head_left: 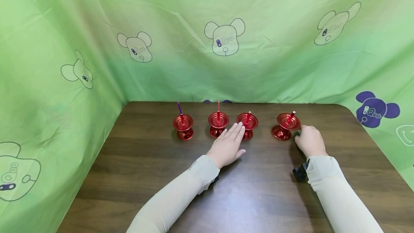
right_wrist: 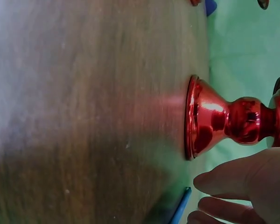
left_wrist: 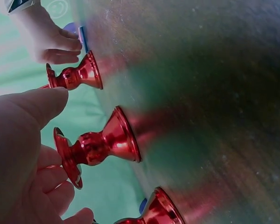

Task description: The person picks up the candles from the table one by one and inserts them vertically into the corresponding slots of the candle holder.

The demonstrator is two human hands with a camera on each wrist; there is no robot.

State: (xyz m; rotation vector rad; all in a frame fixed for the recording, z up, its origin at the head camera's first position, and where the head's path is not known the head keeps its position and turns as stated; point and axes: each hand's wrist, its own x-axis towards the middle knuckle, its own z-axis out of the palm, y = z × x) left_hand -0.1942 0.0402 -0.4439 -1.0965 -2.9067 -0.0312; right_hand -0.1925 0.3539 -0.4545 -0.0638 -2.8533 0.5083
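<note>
Flat and with its fingers stretched forward, my left hand [head_left: 227, 146] reaches to the third red candle holder [head_left: 247, 121]. Its fingertips overlap the dish rim in the head view. In the left wrist view, the thumb and fingers lie on either side of that holder's dish [left_wrist: 67, 158]. My right hand [head_left: 311, 141] has its fingers curled, low beside the rightmost holder [head_left: 283, 134]. A slim blue stick [right_wrist: 182, 205] sits at these fingertips, close to the tabletop; the left wrist view shows the fingers meeting the stick [left_wrist: 83, 35]. Part of it is hidden.
Two more red holders stand to the left, one with a purple candle [head_left: 179, 108], the other with a pinkish-red candle [head_left: 218, 106]. Short red sticks with pale tips rise from the two right holders. A green printed cloth [head_left: 181, 74] hangs behind the wooden table [head_left: 136, 175].
</note>
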